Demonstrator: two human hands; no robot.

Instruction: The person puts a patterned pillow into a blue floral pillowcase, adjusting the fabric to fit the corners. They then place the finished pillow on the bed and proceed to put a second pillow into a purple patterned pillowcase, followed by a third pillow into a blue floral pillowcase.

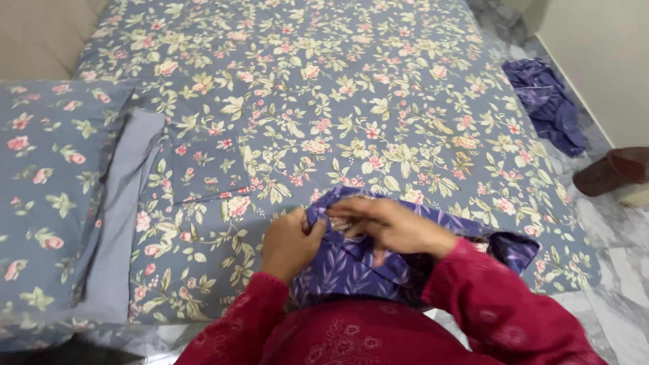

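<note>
At the near edge of the bed, the purple leaf-print cloth [365, 263] is being gripped at its top hem, pinched by the left hand [289, 242] and clasped under the fingers of the right hand [395, 226]. The slack fabric could be let slip, judging by that light pinch, and be dragged across the floral bedsheet [324, 101], rumpling it toward the pillow [47, 176].

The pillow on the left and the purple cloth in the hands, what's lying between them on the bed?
In the head view, only the floral bedsheet lies between the pillow and the purple leaf-print cloth; the left hand grips the cloth's near edge.
</note>
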